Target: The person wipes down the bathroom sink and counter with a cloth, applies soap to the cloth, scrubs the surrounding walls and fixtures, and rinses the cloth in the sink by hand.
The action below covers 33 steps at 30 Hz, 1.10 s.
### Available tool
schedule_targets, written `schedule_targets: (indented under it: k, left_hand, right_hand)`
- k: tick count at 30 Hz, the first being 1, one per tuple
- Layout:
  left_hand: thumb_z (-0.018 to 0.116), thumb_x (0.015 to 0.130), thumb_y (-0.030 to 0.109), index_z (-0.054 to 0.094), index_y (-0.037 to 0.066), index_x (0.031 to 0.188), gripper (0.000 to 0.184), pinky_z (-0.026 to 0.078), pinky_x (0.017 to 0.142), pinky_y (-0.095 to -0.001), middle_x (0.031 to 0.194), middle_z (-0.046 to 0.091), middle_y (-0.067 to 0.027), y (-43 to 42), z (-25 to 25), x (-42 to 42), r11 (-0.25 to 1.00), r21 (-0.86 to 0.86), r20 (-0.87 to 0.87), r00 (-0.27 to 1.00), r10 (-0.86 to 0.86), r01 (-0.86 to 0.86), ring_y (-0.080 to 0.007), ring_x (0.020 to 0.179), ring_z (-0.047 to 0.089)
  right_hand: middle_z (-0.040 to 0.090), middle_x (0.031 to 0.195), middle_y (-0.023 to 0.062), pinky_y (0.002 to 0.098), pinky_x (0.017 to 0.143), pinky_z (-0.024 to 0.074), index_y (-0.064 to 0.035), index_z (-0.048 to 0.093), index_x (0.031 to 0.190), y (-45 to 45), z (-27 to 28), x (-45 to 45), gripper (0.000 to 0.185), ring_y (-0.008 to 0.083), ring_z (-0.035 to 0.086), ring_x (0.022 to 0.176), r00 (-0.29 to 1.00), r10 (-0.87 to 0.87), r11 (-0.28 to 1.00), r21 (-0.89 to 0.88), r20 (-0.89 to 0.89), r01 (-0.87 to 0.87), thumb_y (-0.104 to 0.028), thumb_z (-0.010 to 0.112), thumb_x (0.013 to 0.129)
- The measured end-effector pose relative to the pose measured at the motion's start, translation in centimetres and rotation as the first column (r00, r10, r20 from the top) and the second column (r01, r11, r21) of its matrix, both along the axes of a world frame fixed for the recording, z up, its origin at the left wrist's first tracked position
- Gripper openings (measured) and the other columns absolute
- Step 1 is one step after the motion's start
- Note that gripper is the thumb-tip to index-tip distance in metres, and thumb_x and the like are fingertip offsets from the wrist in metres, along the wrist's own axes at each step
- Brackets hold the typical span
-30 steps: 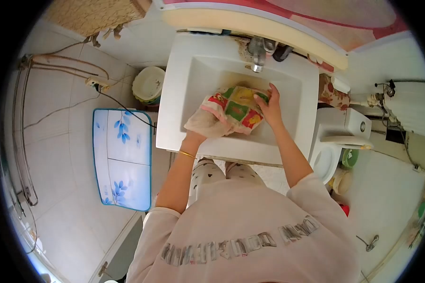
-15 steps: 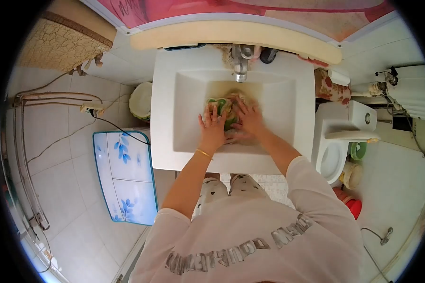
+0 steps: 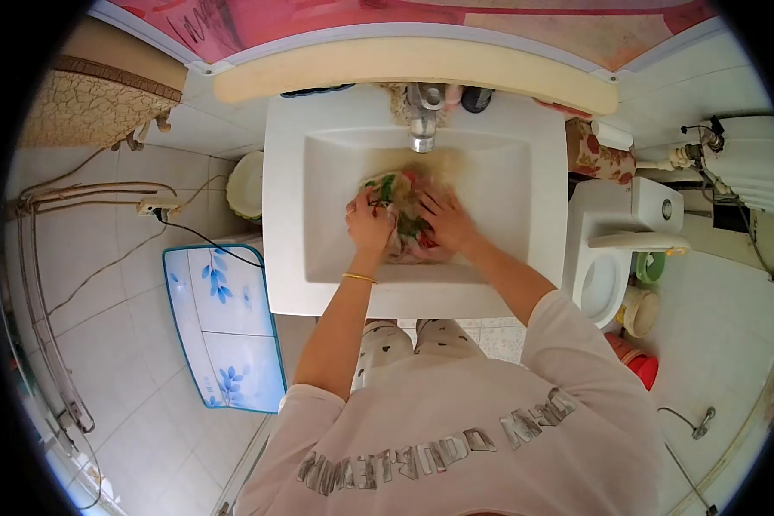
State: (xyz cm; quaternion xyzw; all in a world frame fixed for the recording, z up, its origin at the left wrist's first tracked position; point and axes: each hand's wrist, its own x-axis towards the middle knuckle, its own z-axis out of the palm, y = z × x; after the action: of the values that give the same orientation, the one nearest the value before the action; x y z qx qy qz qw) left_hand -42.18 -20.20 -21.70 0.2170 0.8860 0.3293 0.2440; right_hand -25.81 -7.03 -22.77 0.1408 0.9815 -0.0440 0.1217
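Note:
A wet, bunched cloth [image 3: 407,222] with green, red and pale patches lies in the white sink [image 3: 507,198], in cloudy brownish water. My left hand [image 3: 370,225] grips its left side with bent fingers, and a gold bangle circles that wrist. On the cloth's right side rests my right hand [image 3: 447,224], palm down with its fingers spread. Part of the cloth is hidden beneath both hands. Above them at the back of the basin stands the metal faucet [image 3: 422,125].
A dark bottle [image 3: 476,98] stands behind the sink beside the faucet. To the right is a toilet [image 3: 602,284], with a red bucket [image 3: 641,365] near it. A blue-flowered washing machine cover [image 3: 232,327] is at the left, under a hanging power cord [image 3: 206,234].
My left hand has shifted slightly left and its fingers have curled onto the cloth. The cloth has been turned over or rearranged, showing more red. My view has shifted a little.

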Motion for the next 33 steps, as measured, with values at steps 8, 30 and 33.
schedule_targets:
  k: [8, 30, 33]
  left_hand:
    - [0.041, 0.098, 0.039, 0.040, 0.017, 0.139, 0.046, 0.046, 0.094, -0.0494, 0.130, 0.052, -0.0083, 0.8, 2.3, 1.1, 0.931, 0.075, 0.852, 0.507, 0.127, -0.358, -0.0267, 0.116, 0.050]
    - [0.049, 0.098, 0.036, 0.058, 0.008, 0.101, 0.029, 0.049, 0.073, -0.0329, 0.093, 0.060, -0.0024, 3.1, 2.7, 2.7, 0.721, 0.404, 0.830, 0.557, -0.030, -0.563, -0.0175, 0.085, 0.058]
    - [0.050, 0.098, 0.035, 0.059, 0.006, 0.100, 0.030, 0.050, 0.071, -0.0318, 0.090, 0.061, -0.0031, 3.1, 4.9, 3.1, 0.727, 0.341, 0.867, 0.499, 0.003, -0.597, -0.0167, 0.081, 0.059]
  right_hand:
    - [0.055, 0.119, 0.0153, 0.0455, 0.093, 0.0424, -0.0125, 0.056, 0.120, 0.3, 2.7, -3.8, 0.041, 0.0298, 0.052, 0.111, 0.524, -0.849, 0.262, -0.805, 0.070, 0.532, -0.024, 0.071, 0.083]
    - [0.062, 0.063, 0.0156, 0.0463, 0.057, 0.0490, -0.0076, 0.064, 0.079, -6.3, 10.5, -7.6, 0.029, 0.0349, 0.062, 0.060, 0.588, -0.692, 0.718, -0.486, -0.419, 0.498, -0.030, 0.052, 0.093]
    - [0.062, 0.064, 0.0167, 0.0484, 0.057, 0.0497, -0.0070, 0.065, 0.076, -4.7, 9.8, -7.6, 0.034, 0.0358, 0.062, 0.061, 0.586, -0.720, 0.690, -0.477, -0.373, 0.544, -0.032, 0.050, 0.094]
